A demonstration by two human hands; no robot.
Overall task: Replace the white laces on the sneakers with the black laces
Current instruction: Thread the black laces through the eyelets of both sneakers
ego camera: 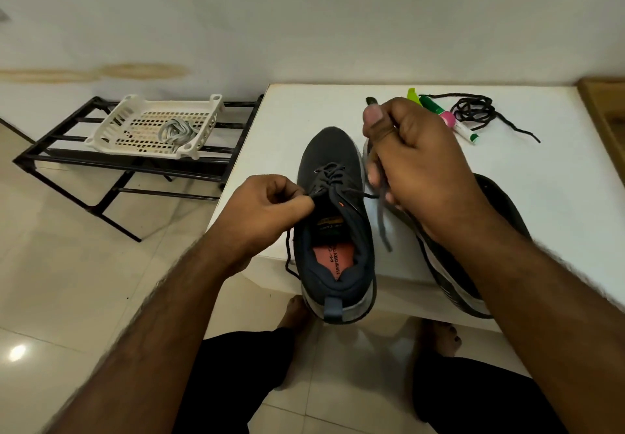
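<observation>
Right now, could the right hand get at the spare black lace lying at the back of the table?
Probably yes: the black lace lies uncovered just beyond the right hand. But that hand already grips a lace, so it must let go first.

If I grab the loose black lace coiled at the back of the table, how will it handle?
The black lace lies in slack loops, so it is probably floppy and light. Its tail trails toward the table edge, so it may drag or snag.

Two sneakers: one [333, 217] upright at table [304, 109] front edge, second [487, 254] at front right, partly hidden. Two hands: left [267, 210], right [409, 159]. One loose black lace [473, 112] near back right corner. One basket [152, 125], one grey lace bundle [177, 132] inside. One rack [67, 149].
</observation>
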